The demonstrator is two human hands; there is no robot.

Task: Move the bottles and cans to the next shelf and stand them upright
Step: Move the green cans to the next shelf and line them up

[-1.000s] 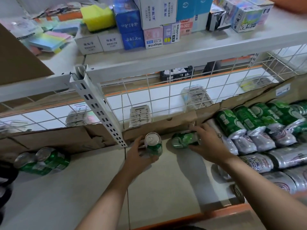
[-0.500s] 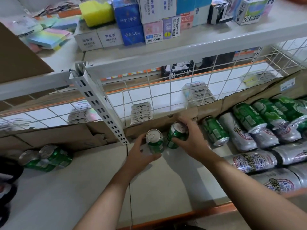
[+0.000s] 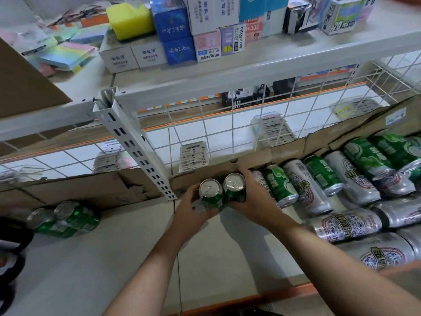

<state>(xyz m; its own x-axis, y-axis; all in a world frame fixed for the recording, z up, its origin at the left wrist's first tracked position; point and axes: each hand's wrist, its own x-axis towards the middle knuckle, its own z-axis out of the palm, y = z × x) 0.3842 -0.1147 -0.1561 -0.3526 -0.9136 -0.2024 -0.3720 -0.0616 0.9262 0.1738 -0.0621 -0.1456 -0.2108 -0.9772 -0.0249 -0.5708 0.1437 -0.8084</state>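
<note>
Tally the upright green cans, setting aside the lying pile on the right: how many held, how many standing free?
Held cans: 2
Free cans, far left: 2
Total: 4

One camera only, on the head, looks forward and down from close above the left hand (image 3: 193,209) and right hand (image 3: 255,201), toward the shelf (image 3: 91,258) under them.
</note>
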